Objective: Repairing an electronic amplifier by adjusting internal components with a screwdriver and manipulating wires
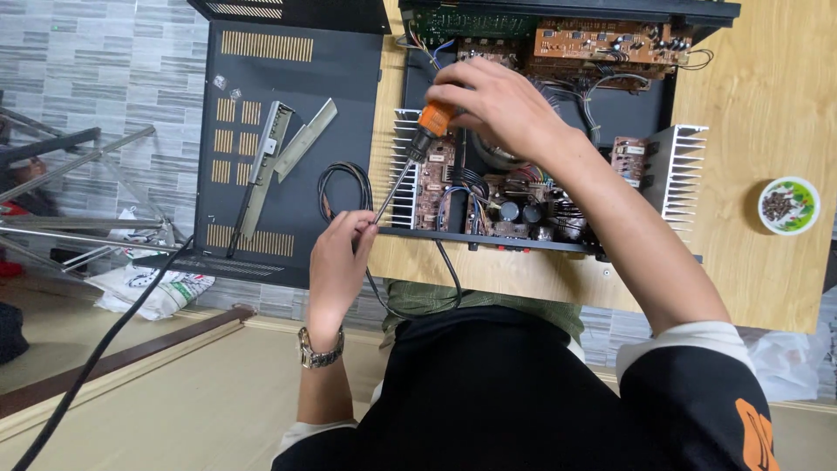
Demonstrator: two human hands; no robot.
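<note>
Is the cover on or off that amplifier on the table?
Off. The amplifier is open on top, with circuit boards and heat sink fins exposed; the black vented cover lies flat beside it.

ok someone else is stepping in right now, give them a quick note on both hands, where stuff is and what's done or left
Right hand grips the orange-handled screwdriver, shaft slanting down to the left.
Left hand pinches the screwdriver's metal tip at the front left edge of the open black amplifier chassis.
Black vented metal cover is already off, lying to the left with two grey metal strips on it.
Small round dish of dark screws sits on the wooden table, far right.
Circuit boards are exposed; whether a screw sits on the tip cannot be seen.
</note>
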